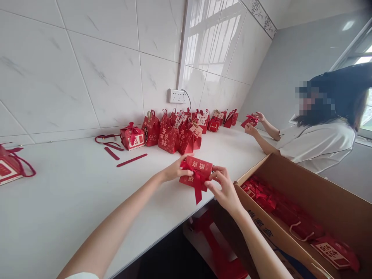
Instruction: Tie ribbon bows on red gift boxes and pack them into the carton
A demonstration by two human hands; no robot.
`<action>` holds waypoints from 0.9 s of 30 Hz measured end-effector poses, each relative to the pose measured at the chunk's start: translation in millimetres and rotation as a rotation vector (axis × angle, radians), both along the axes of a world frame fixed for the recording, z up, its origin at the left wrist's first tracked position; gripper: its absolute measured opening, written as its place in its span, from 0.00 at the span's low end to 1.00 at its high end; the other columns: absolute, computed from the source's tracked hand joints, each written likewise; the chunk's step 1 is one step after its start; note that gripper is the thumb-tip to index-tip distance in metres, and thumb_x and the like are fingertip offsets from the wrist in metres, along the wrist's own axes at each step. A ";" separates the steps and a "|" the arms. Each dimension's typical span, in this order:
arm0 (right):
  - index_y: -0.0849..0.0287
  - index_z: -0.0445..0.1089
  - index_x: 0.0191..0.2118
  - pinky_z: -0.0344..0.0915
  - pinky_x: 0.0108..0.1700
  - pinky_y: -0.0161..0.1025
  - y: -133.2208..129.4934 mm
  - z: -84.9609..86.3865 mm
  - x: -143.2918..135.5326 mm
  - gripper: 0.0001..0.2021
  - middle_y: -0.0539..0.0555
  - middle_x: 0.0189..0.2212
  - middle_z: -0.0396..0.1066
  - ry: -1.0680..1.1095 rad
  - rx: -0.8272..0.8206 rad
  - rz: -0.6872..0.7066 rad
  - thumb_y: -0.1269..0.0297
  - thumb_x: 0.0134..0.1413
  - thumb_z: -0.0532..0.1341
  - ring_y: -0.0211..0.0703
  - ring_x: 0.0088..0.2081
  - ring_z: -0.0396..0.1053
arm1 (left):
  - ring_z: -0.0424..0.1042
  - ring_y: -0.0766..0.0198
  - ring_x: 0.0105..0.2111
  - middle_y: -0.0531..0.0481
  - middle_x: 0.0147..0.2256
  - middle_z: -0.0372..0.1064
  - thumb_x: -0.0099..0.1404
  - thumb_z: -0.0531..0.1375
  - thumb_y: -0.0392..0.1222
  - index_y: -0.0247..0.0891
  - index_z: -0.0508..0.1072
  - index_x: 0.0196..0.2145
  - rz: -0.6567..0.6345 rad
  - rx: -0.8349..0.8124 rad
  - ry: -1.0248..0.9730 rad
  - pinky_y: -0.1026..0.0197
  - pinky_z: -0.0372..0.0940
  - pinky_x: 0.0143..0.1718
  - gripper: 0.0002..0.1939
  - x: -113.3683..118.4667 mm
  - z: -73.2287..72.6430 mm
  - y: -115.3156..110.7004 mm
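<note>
A small red gift box with white characters and a red ribbon bow is held near the front edge of the white table. My left hand grips its left side, fingers partly hidden behind the ribbon. On the right side, my right hand holds the box, with fingertips at its edge and close to the ribbon. One ribbon tail hangs down in front. Behind the box stands a group of red gift boxes, and a box with a bow sits at their left.
Red strips and a cord lie left of centre. Another red box is at the far left. An open carton of red boxes stands at right. A person across holds a red item. A socket strip is on the wall.
</note>
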State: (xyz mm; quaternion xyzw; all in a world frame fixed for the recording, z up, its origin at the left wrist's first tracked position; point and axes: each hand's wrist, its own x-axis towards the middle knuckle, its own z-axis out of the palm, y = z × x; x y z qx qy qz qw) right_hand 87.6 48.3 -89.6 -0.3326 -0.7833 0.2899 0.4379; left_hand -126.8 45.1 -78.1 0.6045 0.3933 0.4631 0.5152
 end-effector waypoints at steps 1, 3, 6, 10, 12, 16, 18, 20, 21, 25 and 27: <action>0.56 0.64 0.29 0.61 0.52 0.54 1.7 -4.8 0.2 0.14 0.58 0.46 0.59 -0.029 0.021 -0.027 0.49 0.53 0.59 0.52 0.52 0.60 | 0.68 0.54 0.47 0.48 0.45 0.69 0.49 0.66 0.44 0.43 0.57 0.57 -0.004 -0.012 0.000 0.51 0.61 0.50 0.39 -0.4 -5.7 1.1; 0.56 0.64 0.28 0.56 0.56 0.57 5.3 -10.2 0.1 0.15 0.59 0.50 0.59 -0.031 0.027 -0.061 0.49 0.53 0.59 0.53 0.56 0.57 | 0.66 0.53 0.51 0.47 0.47 0.69 0.50 0.66 0.44 0.43 0.53 0.60 -0.016 -0.032 -0.007 0.49 0.59 0.53 0.42 -1.3 -11.8 1.3; 0.57 0.64 0.27 0.59 0.55 0.54 9.9 -9.0 -0.6 0.17 0.61 0.57 0.56 0.091 -0.098 -0.015 0.48 0.54 0.57 0.54 0.61 0.52 | 0.64 0.51 0.53 0.45 0.50 0.68 0.50 0.67 0.45 0.43 0.48 0.63 -0.043 -0.053 -0.018 0.49 0.58 0.54 0.48 -1.0 -11.5 -0.7; 0.58 0.63 0.26 0.65 0.49 0.49 12.4 -2.0 -2.6 0.18 0.63 0.58 0.57 0.216 -0.308 0.043 0.47 0.53 0.57 0.55 0.57 0.60 | 0.66 0.52 0.52 0.43 0.51 0.66 0.48 0.69 0.44 0.45 0.40 0.65 -0.080 -0.080 -0.010 0.49 0.60 0.53 0.55 4.9 -11.2 -3.5; 0.58 0.63 0.26 0.65 0.49 0.48 12.5 -0.8 -3.7 0.18 0.62 0.57 0.60 0.240 -0.333 0.030 0.47 0.53 0.57 0.54 0.55 0.62 | 0.65 0.52 0.53 0.43 0.53 0.64 0.48 0.69 0.44 0.47 0.35 0.65 -0.076 -0.076 -0.008 0.49 0.60 0.53 0.57 9.6 -13.3 -4.6; 0.59 0.63 0.27 0.65 0.48 0.48 13.3 -3.0 -3.3 0.18 0.62 0.55 0.62 0.294 -0.350 0.012 0.48 0.53 0.58 0.54 0.53 0.64 | 0.63 0.53 0.54 0.42 0.54 0.62 0.49 0.68 0.46 0.46 0.34 0.65 -0.002 -0.108 0.059 0.49 0.58 0.54 0.57 16.7 -9.2 -7.0; 0.59 0.63 0.28 0.66 0.47 0.47 15.1 -4.6 -1.3 0.17 0.61 0.56 0.61 0.339 -0.397 0.026 0.48 0.53 0.58 0.54 0.53 0.65 | 0.62 0.51 0.55 0.42 0.53 0.64 0.48 0.69 0.48 0.44 0.43 0.63 0.095 -0.135 0.181 0.50 0.56 0.55 0.53 15.5 0.9 -8.9; 0.59 0.63 0.29 0.67 0.47 0.46 17.9 -5.4 1.1 0.18 0.61 0.55 0.62 0.373 -0.438 0.039 0.47 0.52 0.59 0.53 0.52 0.65 | 0.65 0.49 0.51 0.42 0.48 0.69 0.45 0.69 0.52 0.42 0.59 0.57 0.196 -0.151 0.350 0.52 0.59 0.51 0.43 10.8 14.8 -11.1; 0.59 0.63 0.29 0.67 0.47 0.45 19.5 -5.3 2.4 0.18 0.60 0.54 0.63 0.371 -0.461 0.047 0.47 0.51 0.59 0.52 0.51 0.66 | 0.68 0.49 0.48 0.43 0.44 0.71 0.45 0.69 0.54 0.40 0.66 0.50 0.223 -0.166 0.440 0.53 0.61 0.47 0.37 7.7 22.0 -12.1; 0.57 0.63 0.35 0.68 0.43 0.45 22.8 -0.7 9.1 0.21 0.60 0.51 0.65 0.271 -0.527 -0.002 0.41 0.49 0.57 0.49 0.45 0.70 | 0.70 0.57 0.30 0.47 0.30 0.72 0.51 0.58 0.66 0.36 0.71 0.29 0.110 -0.305 0.692 0.59 0.62 0.31 0.26 -3.6 42.0 -13.4; 0.56 0.62 0.40 0.67 0.43 0.44 19.5 5.3 14.3 0.23 0.59 0.50 0.65 0.205 -0.444 -0.150 0.40 0.51 0.54 0.48 0.44 0.69 | 0.69 0.61 0.28 0.47 0.29 0.71 0.53 0.55 0.67 0.35 0.71 0.28 0.046 -0.345 0.693 0.61 0.61 0.30 0.28 -6.6 44.2 -12.4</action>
